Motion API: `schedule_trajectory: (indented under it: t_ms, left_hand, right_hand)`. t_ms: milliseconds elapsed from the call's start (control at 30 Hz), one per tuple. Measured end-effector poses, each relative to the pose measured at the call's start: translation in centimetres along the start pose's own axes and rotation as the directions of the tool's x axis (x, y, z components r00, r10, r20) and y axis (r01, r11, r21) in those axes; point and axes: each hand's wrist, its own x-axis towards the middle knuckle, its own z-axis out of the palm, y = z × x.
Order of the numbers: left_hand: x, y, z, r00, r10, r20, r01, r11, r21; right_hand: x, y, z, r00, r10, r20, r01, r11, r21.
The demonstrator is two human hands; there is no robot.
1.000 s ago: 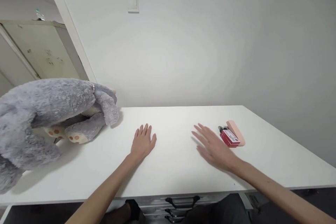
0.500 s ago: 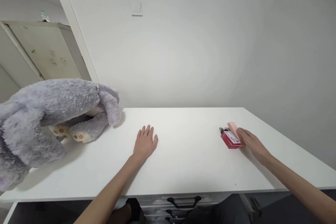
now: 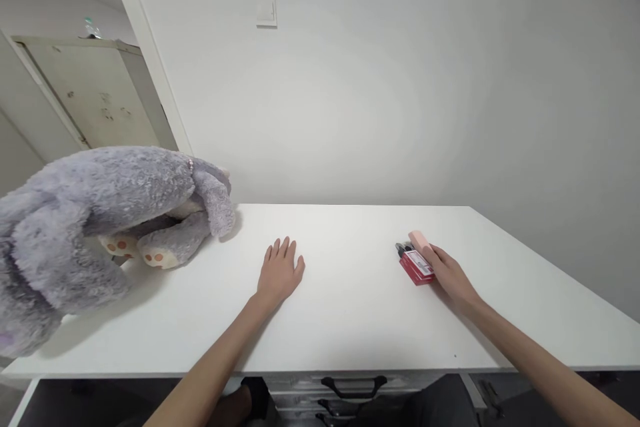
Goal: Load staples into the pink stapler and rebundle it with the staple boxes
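My left hand (image 3: pixel 280 273) lies flat on the white desk (image 3: pixel 345 320), palm down, fingers stretched out, holding nothing. Toward the right side of the desk, my right hand (image 3: pixel 451 280) is closed around a small light-pink box-like block (image 3: pixel 421 245). Against the block's left side is a red box (image 3: pixel 416 270) with a white label. Small black and grey objects (image 3: pixel 401 249) stick out behind the red box; I cannot make out their kind. My fingers on the far side of the block are partly hidden.
A large grey-purple plush toy (image 3: pixel 115 187) slumps over the desk's left end. Behind the desk stands a white wall with a light switch (image 3: pixel 267 14). Drawers with dark handles (image 3: pixel 354 389) sit under the front edge. A cabinet (image 3: pixel 90 93) is at the far left.
My right hand has moved left over the desk, and the pink block, red box and dark objects have shifted left with it. My left hand stays in place. The view has shifted slightly.
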Motion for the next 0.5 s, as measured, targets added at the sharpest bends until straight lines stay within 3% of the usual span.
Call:
schedule_trajectory:
  t_ms: [367,500]
  left_hand:
    - [-0.3,0.3,-0.3,1.000,-0.009,-0.007,0.009,1.000,-0.006]
    - [-0.4,0.3,-0.3,1.000,-0.009,-0.009,0.009,1.000,-0.014]
  right_hand:
    - [-4.8,-3.0,8.6,0.987,-0.140,0.082,0.137,0.990,0.037]
    - [-6.8,-4.0,10.4,0.958,-0.230,0.172,0.221,0.973,0.072]
